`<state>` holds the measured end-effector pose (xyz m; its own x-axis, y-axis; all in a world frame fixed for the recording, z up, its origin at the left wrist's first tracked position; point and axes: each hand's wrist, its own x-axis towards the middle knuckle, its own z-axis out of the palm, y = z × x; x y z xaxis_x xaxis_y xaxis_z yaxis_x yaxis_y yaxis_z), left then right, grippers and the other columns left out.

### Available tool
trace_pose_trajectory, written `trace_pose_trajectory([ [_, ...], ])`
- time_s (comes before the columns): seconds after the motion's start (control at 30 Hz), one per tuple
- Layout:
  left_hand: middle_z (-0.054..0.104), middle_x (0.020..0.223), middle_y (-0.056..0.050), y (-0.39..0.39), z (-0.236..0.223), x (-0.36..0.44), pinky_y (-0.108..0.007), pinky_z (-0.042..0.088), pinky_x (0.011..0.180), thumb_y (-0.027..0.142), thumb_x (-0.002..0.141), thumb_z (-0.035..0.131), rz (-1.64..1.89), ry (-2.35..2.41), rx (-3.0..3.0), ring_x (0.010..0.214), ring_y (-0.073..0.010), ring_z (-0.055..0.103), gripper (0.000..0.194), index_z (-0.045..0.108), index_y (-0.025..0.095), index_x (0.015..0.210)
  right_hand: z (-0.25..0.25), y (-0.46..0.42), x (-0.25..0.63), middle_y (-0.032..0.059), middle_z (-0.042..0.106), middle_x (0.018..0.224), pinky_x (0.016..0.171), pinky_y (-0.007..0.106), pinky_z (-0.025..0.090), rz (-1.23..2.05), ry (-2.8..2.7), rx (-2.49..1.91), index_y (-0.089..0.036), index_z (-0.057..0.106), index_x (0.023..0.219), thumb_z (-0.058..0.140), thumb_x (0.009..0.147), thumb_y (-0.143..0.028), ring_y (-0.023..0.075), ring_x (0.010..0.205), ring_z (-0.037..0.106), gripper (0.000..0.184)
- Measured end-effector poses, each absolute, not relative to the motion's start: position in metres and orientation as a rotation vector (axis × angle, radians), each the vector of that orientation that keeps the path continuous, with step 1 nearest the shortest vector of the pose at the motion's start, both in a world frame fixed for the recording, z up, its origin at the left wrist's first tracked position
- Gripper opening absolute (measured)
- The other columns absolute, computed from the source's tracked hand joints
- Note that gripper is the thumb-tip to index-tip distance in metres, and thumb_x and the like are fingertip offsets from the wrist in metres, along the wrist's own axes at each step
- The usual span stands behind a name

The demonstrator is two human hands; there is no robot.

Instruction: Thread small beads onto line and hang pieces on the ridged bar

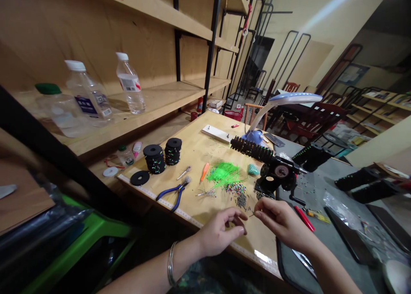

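Observation:
My left hand (221, 232), a metal bangle on its wrist, is over the table's front edge with fingers curved and thumb apart; nothing shows in it. Close on its right, my right hand (276, 217) has thumb and forefinger pinched on a small thin piece too fine to name. Just beyond the hands lie a pile of small grey pieces (241, 200), multicoloured beads (235, 188) and a heap of bright green strands (224, 173). A black hand-cranked device (279, 174) with a ridged, thread-wound spool (250, 149) stands behind my right hand.
Blue-handled pliers (173, 194), an orange-handled tool (204, 172) and black wound spools (154, 159) lie to the left. A blue-white desk lamp (257, 135) stands at the back. Bottles (131, 86) line the left shelf; a red pen-like object (304, 218) lies right.

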<state>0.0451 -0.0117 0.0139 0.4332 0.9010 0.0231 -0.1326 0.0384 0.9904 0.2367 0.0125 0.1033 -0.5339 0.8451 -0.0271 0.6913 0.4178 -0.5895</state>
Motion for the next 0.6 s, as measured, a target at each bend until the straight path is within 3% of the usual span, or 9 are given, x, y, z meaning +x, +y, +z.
trace_pose_trajectory([
  [0.07,0.069,0.079,-0.005,-0.009,0.024,0.050,-0.028,0.045,0.077,0.018,0.079,0.062,0.988,0.769,1.263,0.079,-0.0176,0.063,0.019,0.063,0.013,0.097,0.103,0.012,0.235,-0.0023,0.048,0.061,0.052,0.024,0.033,0.803,-2.409,-1.344,-0.018,0.055,0.074,0.044,0.094,-0.036,0.0130,0.056,0.042,0.029],
  [0.13,0.065,0.071,-0.003,-0.006,0.032,0.055,-0.028,0.045,0.076,0.021,0.081,0.060,1.025,0.766,1.272,0.073,-0.0163,0.061,0.008,0.063,0.014,0.081,0.103,0.012,0.234,-0.0026,0.048,0.060,0.051,0.024,0.032,0.805,-2.419,-1.341,-0.018,0.056,0.074,0.044,0.094,-0.036,0.0127,0.056,0.041,0.029],
  [0.2,0.062,0.065,-0.002,-0.003,0.035,0.058,-0.028,0.044,0.074,0.023,0.082,0.058,1.041,0.760,1.298,0.068,-0.0151,0.058,0.015,0.061,0.015,0.070,0.103,0.012,0.235,-0.0027,0.048,0.061,0.052,0.024,0.032,0.812,-2.434,-1.333,-0.018,0.056,0.075,0.044,0.094,-0.036,0.0126,0.056,0.041,0.029],
  [0.6,0.060,0.065,-0.001,-0.006,0.011,0.048,-0.026,0.042,0.072,0.021,0.081,0.058,1.020,0.797,1.314,0.068,-0.0147,0.055,0.015,0.059,0.015,0.067,0.104,0.013,0.242,-0.0020,0.049,0.065,0.055,0.024,0.035,0.803,-2.409,-1.318,-0.020,0.052,0.076,0.043,0.095,-0.034,0.0138,0.059,0.044,0.025],
])
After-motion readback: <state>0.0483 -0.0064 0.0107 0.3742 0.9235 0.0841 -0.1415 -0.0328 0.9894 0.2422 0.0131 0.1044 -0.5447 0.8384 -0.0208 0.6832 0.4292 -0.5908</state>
